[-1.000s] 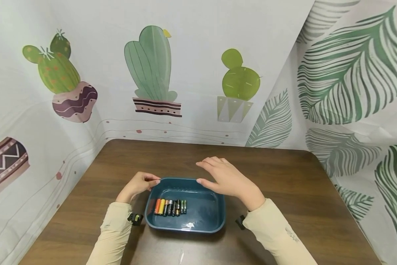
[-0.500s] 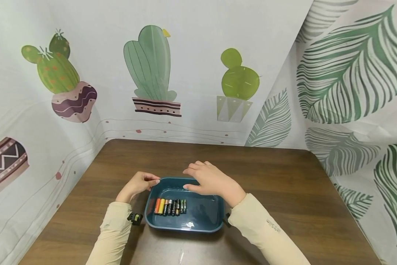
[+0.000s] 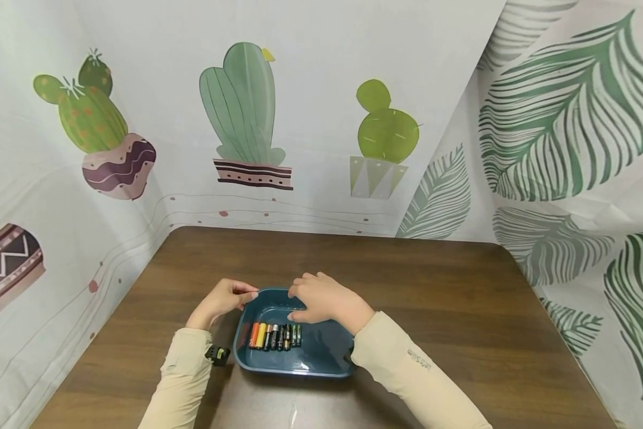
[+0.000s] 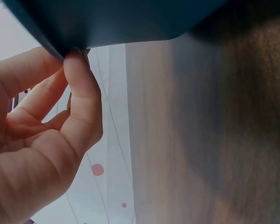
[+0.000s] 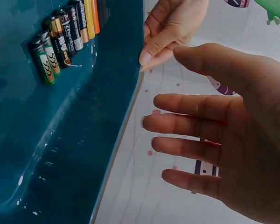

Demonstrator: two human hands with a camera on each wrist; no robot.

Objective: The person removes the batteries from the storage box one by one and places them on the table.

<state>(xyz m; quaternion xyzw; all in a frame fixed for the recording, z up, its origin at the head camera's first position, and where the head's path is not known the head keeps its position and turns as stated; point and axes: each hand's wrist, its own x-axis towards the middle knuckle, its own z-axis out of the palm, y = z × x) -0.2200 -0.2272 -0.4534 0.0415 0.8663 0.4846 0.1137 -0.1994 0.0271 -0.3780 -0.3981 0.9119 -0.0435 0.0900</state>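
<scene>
A dark teal plastic basin (image 3: 318, 354) stands on the table. Inside it, toward the left, several batteries (image 3: 275, 336) lie side by side in a row; the right wrist view shows an orange battery (image 5: 95, 16), a yellow battery (image 5: 88, 19), darker ones and two green-and-white ones (image 5: 47, 63). At the far left corner my left hand (image 3: 221, 302) pinches the basin's rim between thumb and fingers, seen closer in the left wrist view. My right hand (image 3: 321, 301) hovers over the basin's far side to the right of the batteries, fingers spread and holding nothing.
The brown wooden table (image 3: 434, 286) extends on both sides of the basin. Behind it hangs a white cloth (image 3: 321, 107) printed with cacti and leaves. Small black wrist cameras (image 3: 217, 356) sit at the cuffs.
My right hand has moved left and slightly nearer, from beyond the basin's far right edge to over its middle. My left hand keeps its pinch on the rim; the batteries have not moved.
</scene>
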